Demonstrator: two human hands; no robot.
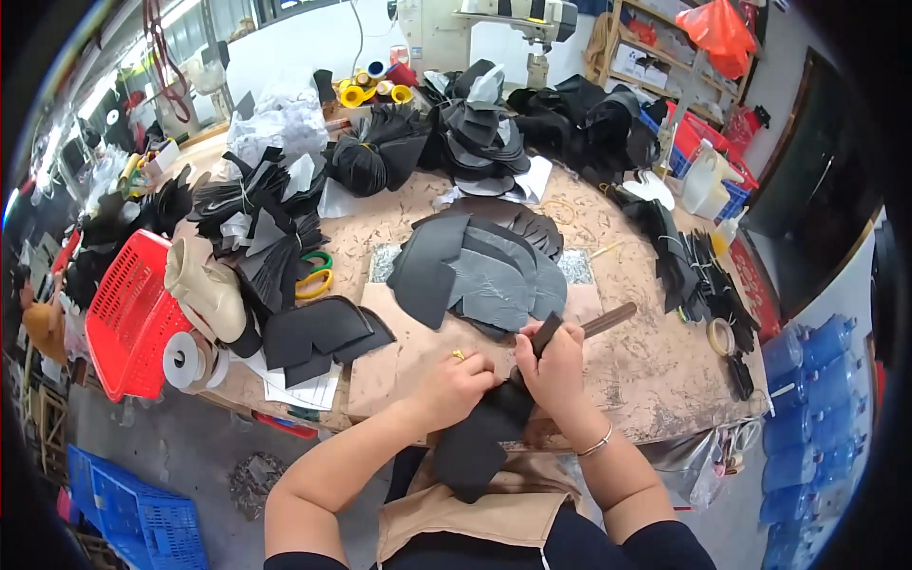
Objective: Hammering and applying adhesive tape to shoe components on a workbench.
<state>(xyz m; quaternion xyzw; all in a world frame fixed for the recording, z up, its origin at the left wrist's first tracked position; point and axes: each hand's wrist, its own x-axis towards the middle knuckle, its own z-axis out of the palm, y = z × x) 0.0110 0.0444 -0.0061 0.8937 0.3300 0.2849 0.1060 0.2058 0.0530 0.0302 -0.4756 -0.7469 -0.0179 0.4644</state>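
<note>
My left hand (456, 388), with a ring on it, has its fingers closed on the edge of a black cut shoe-upper piece (472, 454). That piece hangs over the table's near edge above the tan apron. My right hand (554, 369) is closed on a dark flat strip (546, 334) that sticks up past the thumb. It meets the piece's edge close to my left fingertips, and the exact contact is hidden. Behind it lies a brown flat stick (611, 320). Just beyond both hands is a fanned pile of grey-black cut pieces (494, 271).
More black pieces (328, 337) lie left, near yellow- and green-handled scissors (315, 275), a beige boot (204, 290), a red basket (138, 313) and a white spool (185, 361). Bundled pieces (475, 142) line the back. A tape roll (720, 336) sits right; blue bottles (807, 408) stand beyond the table.
</note>
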